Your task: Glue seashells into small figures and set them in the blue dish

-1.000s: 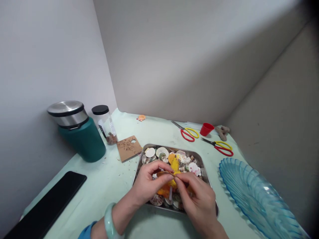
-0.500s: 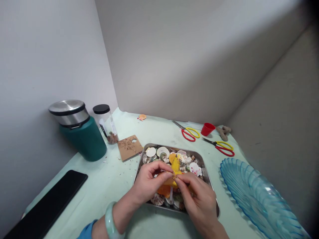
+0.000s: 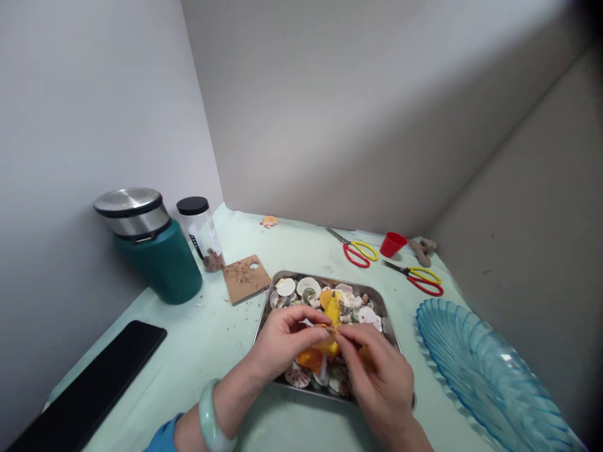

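My left hand and my right hand meet above a metal tray. Between their fingertips they pinch a small, thin orange-brown piece, mostly hidden by the fingers, its kind unclear. The tray holds many seashells, among them a white scallop shell and a white shell with red spots. A yellow piece lies on the shells just beyond the fingers, and an orange piece shows below my left hand.
Left of the tray are a brown board with crumbs, a black-lidded jar, a green flask and a black flat object. Two scissors, a red cup and ginger-like lumps stand behind. A blue scalloped dish sits right.
The fingertips have shifted slightly upward and to the right, and more of the small orange-brown piece shows between them. Things on the table stay in place.
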